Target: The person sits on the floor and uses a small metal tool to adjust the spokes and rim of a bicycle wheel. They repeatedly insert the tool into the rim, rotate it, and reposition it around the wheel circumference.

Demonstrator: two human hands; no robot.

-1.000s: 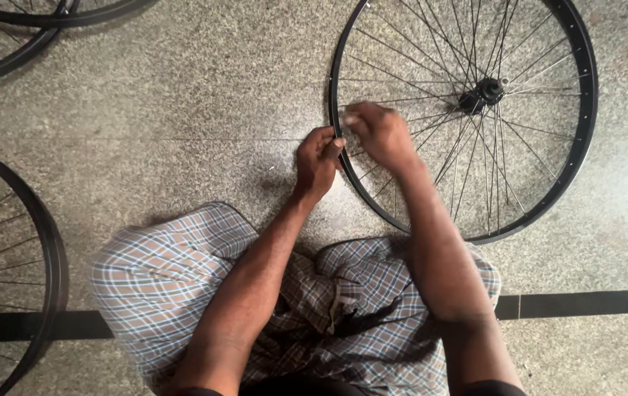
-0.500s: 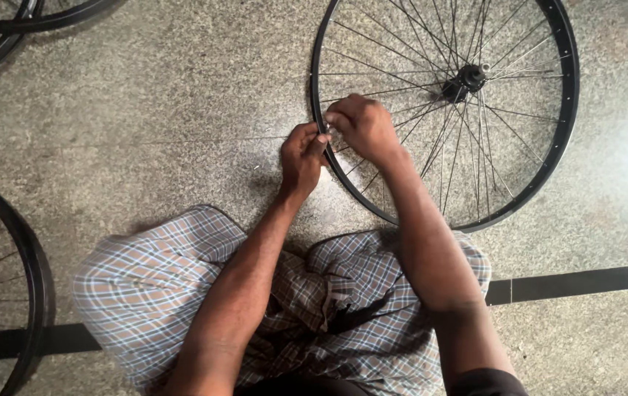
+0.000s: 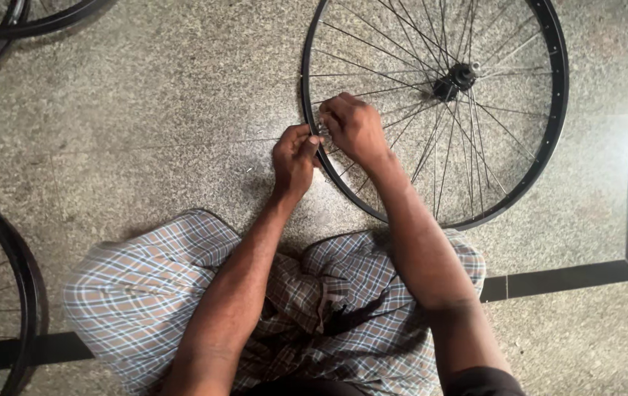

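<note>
A bare bicycle wheel (image 3: 541, 147) lies flat on the speckled stone floor (image 3: 167, 117), spreading away from both hands to the right and beyond them. It has a thin black rim with no tyre, a dark hub (image 3: 454, 79) set up and to the right of the hands, and many fine metal spokes (image 3: 504, 128) fanning from hub to rim, crossing one another near the middle.

The left hand (image 3: 295, 158) is curled closed at the rim's near-left edge, fingertips pinched together right against the rim; whatever small part it may grip is too tiny to make out. The right hand (image 3: 354, 128), just beside it and touching it, is folded over the rim and the spoke ends there, fingers bent closed around them.

Below the hands, the person's checked cloth (image 3: 145, 293) covers the lap. Other black wheels (image 3: 13, 293) lie well apart to the left.
</note>
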